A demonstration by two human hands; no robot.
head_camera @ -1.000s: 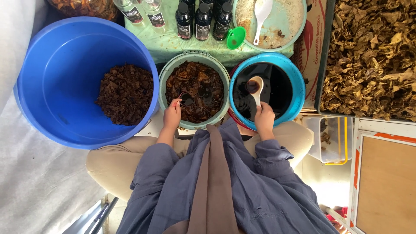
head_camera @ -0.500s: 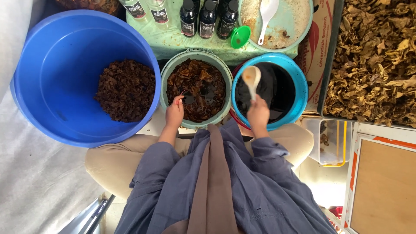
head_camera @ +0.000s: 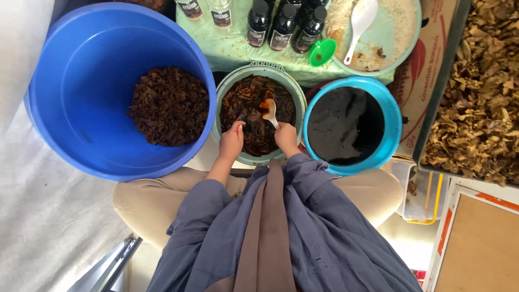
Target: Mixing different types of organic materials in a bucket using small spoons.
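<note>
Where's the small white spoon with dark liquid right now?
Head view, centre: small white spoon is over the grey-green bowl of dark wet leaves, held in the right hand.

blue tub (head_camera: 81, 108) left, blue bowl (head_camera: 389, 108) right, bottles (head_camera: 281, 24) ahead

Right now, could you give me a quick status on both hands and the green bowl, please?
Right hand grips white spoon over green bowl of dark wet leaves. Left hand at the bowl's near rim, in the leaves. Nothing in the way.
</note>
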